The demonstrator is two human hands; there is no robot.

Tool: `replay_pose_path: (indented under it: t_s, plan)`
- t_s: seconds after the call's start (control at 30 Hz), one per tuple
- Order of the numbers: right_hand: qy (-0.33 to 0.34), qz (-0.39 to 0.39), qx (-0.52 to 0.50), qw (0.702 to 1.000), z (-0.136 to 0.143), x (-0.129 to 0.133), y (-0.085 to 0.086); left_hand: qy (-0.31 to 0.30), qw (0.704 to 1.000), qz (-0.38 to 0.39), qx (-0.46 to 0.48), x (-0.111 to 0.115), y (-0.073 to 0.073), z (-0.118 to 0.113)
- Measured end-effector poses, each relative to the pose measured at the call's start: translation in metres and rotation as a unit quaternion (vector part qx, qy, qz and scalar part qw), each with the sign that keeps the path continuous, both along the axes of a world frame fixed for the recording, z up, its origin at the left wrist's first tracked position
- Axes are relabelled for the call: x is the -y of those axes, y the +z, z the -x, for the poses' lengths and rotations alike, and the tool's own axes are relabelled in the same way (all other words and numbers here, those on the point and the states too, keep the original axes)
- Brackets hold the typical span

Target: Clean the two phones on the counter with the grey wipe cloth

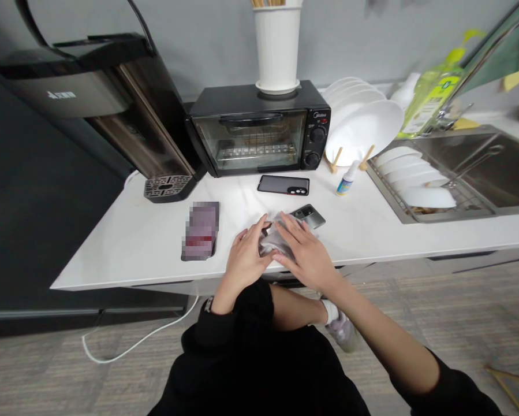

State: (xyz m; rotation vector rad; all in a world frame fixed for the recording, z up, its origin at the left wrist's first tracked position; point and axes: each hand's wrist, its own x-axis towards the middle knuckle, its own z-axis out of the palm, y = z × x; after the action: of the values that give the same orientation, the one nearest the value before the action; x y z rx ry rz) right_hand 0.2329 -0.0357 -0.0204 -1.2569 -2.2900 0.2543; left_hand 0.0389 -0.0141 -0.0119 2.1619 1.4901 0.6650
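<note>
Both my hands meet over a crumpled greyish cloth (280,238) near the counter's front edge. My left hand (246,254) curls around its left side, with a small dark item partly visible by the fingertips. Over the right side of the cloth lies my right hand (306,254), its fingers pressed on it. A silver-grey phone (313,215) rests just behind my right hand, partly covered. Farther back, a black phone case (284,185) lies in front of the toaster oven. To the left is a blurred-out purple phone (201,231).
Behind stand a water dispenser (155,115), a toaster oven (254,136) bearing a white pot (277,49), and racked white plates (363,127). A small spray bottle (347,180) stands right of the phones. The sink (493,167) is at the right.
</note>
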Motion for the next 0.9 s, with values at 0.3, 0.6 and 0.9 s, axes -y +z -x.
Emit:
replay_pose_path:
  t_s: [0.3, 0.6, 0.9]
  plan:
    - [-0.135, -0.022, 0.073, 0.988, -0.042, -0.038, -0.008, 0.006, 1.0, 0.005, -0.002, 0.001, 0.006, -0.003]
    - [0.045, -0.004, 0.046, 0.998, -0.01, 0.002, -0.002, 0.006, 1.0, 0.0, -0.016, 0.002, 0.004, -0.002]
    - [-0.194, -0.029, 0.082, 0.977, -0.054, -0.049, -0.021, 0.01, 1.0, 0.002, -0.008, 0.002, 0.006, -0.003]
